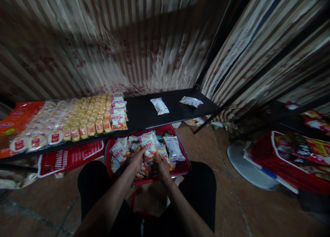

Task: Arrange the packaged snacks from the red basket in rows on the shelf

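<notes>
Between my two hands is a white snack packet with red lettering and striped ends. My left hand grips its left edge, and my right hand grips its lower right edge. Below it, a red basket between my knees holds several more such packets. One packet in the basket shows its plain silvery side. Ahead, a black shelf bears a column of the same packets, laid overlapping. Two single packets, one in the middle and one farther right, lie apart on it.
Left of the packet column stand rows of small yellow wrapped cakes, round white wrapped cakes and orange bags. A second red basket sits under the shelf. At right, a filled red basket rests by a grey stool. Striped curtains hang behind.
</notes>
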`<move>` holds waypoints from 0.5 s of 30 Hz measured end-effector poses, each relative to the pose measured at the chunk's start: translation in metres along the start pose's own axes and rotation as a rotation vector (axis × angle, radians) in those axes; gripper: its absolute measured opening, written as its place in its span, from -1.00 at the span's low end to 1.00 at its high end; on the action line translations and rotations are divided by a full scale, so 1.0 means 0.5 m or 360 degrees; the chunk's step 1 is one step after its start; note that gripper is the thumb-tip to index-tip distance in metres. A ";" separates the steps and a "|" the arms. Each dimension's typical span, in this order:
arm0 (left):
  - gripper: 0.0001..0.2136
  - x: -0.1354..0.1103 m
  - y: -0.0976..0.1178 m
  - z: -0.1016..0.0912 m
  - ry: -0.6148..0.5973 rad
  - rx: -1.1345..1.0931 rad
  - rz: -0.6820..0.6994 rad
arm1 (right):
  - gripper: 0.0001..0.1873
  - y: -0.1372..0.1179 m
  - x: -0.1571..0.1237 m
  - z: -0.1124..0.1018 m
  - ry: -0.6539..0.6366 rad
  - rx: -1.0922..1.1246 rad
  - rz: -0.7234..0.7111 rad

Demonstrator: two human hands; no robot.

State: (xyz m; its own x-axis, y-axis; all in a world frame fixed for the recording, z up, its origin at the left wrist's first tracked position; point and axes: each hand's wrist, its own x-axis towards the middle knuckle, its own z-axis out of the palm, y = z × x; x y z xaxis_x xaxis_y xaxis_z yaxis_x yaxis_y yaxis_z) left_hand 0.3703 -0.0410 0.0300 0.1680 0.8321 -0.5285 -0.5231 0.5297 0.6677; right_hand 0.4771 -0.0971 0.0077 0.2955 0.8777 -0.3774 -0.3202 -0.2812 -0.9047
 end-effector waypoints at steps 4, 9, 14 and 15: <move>-0.65 0.009 0.001 -0.004 0.0027 0.0040 0.0107 | -0.37 -0.006 0.012 -0.003 0.0006 -0.0100 -0.0091; -0.63 0.023 0.006 -0.010 0.0081 0.0190 0.0262 | -0.36 -0.019 0.035 -0.005 0.0054 -0.0296 -0.0203; -0.64 0.026 0.024 -0.002 0.0041 0.0267 0.0300 | -0.39 -0.031 0.060 0.002 -0.0077 -0.0373 -0.0273; -0.64 0.027 0.028 0.001 0.0028 0.0257 0.0316 | -0.41 -0.035 0.065 0.004 -0.0093 -0.0378 -0.0301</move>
State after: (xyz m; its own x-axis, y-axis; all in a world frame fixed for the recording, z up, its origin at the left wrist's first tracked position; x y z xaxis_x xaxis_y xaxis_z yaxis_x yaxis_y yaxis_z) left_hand 0.3658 -0.0223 0.0325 0.0601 0.9203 -0.3865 -0.4037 0.3765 0.8338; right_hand 0.4904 -0.0631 0.0115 0.2750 0.9421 -0.1921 -0.0430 -0.1875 -0.9813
